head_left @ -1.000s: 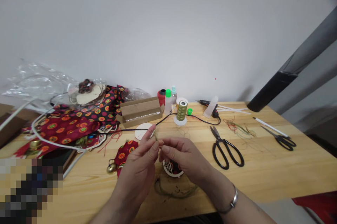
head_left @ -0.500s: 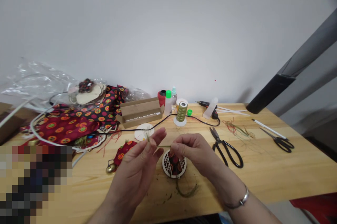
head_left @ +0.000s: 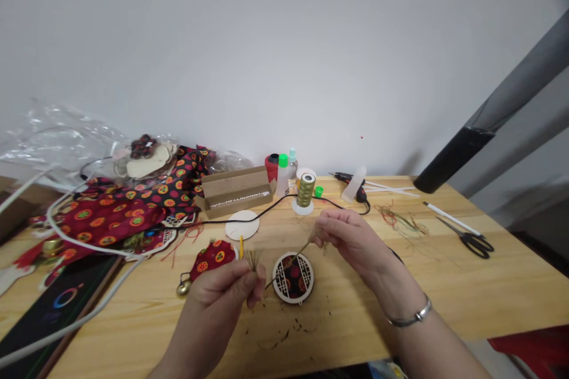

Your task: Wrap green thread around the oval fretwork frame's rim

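My left hand (head_left: 229, 286) pinches one end of a thin bundle of olive-green thread (head_left: 284, 263), whose frayed tuft sticks up by my thumb. My right hand (head_left: 344, 235) pinches the other end, higher and to the right, so the thread runs taut between them. Below it on the wooden table (head_left: 444, 296) lies a round white lattice disc (head_left: 293, 277) with red patterned fabric inside. Short thread scraps (head_left: 288, 331) lie in front of it. A silver bracelet sits on my right wrist.
A spool of olive thread (head_left: 306, 191), small bottles (head_left: 283, 176), a cardboard box (head_left: 235, 190) and a black cord (head_left: 249, 217) stand at the back. Red patterned fabric (head_left: 111, 213) and plastic bags lie left. Scissors (head_left: 466, 238) lie right; a dark tablet (head_left: 53, 308) is near left.
My hands have drawn apart: the left dropped toward me, the right rose to the right, stretching the thread tight. The loose loop of thread in front of the disc has gone.
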### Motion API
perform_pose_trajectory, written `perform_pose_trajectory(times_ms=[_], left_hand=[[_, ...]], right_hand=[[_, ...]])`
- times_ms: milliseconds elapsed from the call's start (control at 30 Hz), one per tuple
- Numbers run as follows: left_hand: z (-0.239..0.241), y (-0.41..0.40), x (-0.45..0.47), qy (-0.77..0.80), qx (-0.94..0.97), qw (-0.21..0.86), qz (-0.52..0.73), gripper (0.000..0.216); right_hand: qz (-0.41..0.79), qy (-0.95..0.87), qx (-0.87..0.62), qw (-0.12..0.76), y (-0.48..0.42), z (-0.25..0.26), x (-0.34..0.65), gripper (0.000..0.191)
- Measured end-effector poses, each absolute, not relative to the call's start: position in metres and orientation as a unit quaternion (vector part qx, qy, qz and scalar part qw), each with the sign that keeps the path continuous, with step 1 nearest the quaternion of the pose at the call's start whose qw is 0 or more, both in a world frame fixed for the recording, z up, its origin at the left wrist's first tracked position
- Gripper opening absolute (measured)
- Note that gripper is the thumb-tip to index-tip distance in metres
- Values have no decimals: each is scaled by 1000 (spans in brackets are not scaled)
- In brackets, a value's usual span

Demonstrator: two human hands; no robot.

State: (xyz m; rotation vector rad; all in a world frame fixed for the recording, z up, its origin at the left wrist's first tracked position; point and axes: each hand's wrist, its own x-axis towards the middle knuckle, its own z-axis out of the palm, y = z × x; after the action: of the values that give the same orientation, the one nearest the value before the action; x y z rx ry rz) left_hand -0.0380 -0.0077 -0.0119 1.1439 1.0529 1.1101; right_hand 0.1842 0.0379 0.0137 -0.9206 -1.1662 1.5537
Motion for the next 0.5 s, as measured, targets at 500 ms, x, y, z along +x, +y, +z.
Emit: perform_pose_trajectory(times_ms=[500], left_hand=[[-20, -17, -51, 408, 709, 468, 335, 27]], right_hand=[[550, -566, -408, 458, 58, 7, 186, 34]])
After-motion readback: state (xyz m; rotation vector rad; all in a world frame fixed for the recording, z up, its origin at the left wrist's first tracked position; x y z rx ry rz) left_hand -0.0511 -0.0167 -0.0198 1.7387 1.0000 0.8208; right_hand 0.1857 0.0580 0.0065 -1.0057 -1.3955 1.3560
